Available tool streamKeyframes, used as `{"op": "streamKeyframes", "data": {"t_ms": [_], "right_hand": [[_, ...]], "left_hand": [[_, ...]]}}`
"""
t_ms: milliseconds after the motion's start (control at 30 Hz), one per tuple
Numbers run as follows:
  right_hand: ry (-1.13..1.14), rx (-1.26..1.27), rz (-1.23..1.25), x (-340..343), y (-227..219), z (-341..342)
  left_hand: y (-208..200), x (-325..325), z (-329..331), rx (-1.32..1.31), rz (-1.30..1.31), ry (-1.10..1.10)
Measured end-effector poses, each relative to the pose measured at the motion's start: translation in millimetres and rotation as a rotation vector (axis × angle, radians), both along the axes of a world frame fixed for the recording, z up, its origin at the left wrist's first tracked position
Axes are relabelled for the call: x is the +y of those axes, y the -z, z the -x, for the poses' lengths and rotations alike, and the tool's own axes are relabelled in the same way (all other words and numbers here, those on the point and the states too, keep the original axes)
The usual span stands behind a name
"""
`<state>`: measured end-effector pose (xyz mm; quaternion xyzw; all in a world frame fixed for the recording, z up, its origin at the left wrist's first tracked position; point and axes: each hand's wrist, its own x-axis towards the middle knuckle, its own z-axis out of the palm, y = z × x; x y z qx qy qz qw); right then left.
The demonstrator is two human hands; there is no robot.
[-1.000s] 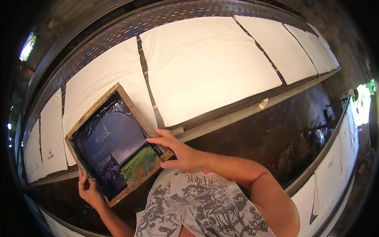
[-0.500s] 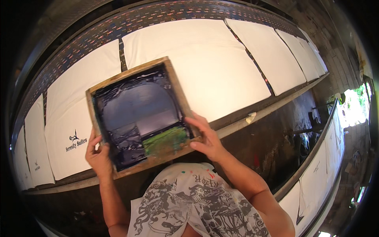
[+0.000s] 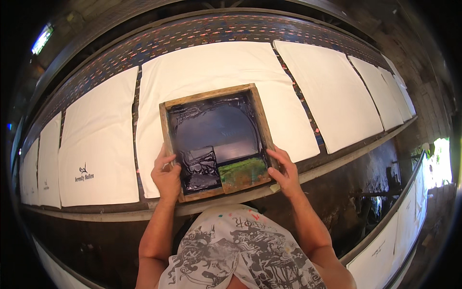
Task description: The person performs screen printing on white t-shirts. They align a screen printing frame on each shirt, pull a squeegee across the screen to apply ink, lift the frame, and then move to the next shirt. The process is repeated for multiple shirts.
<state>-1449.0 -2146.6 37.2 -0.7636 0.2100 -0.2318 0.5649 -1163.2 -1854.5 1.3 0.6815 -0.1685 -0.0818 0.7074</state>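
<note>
Between my two hands is a wooden-framed printing screen (image 3: 211, 123), its mesh coated with dark ink. My left hand (image 3: 166, 176) grips the frame's left side near the lower corner. My right hand (image 3: 286, 173) is closed on the right side, thumb on top. Inside the frame, by the lower right corner, lies a green-stained flat piece (image 3: 243, 173), perhaps a squeegee. Thick, glossy ink sits beside it at the lower left. Beneath the screen is a white cloth (image 3: 211, 65) with no print on its visible part; whether the frame touches it I cannot tell.
Left of the screen, a white cloth (image 3: 101, 139) bears a small dark print. More white cloths (image 3: 332, 91) lie along the long table to the right. The table's front edge (image 3: 346, 151) runs close before me. Another table with cloths (image 3: 385, 245) stands at lower right.
Both hands have carried the screen to the right, from across the gap beside the printed cloth onto the middle cloth. Its tilt has lessened. My view has shifted too.
</note>
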Motion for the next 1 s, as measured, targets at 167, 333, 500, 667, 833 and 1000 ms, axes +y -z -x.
{"op": "streamKeyframes", "data": {"t_ms": [167,333,500,667,833,1000], "right_hand": [[-0.034,0.013,0.016,-9.7,2.2,17.7],[-0.038,-0.002,0.012,-14.3,12.8,26.3],[-0.003,0.006,0.028,-21.3,21.0,31.9],[0.024,0.054,0.078,-25.4,18.9,28.1],[0.009,-0.048,-0.027,-26.1,28.9,32.3],[-0.002,-0.065,-0.063,-23.7,32.8,30.7]], "left_hand": [[12.9,-7.9,20.2,0.028,0.008,-0.019],[23.5,-6.0,25.0,0.034,-0.008,-0.013],[24.8,-18.4,24.5,0.033,0.041,0.02],[32.1,-20.5,24.2,0.04,0.01,-0.03],[36.5,-24.6,23.7,0.018,0.012,-0.045],[38.3,-18.4,26.2,0.042,-0.043,-0.061]]}}
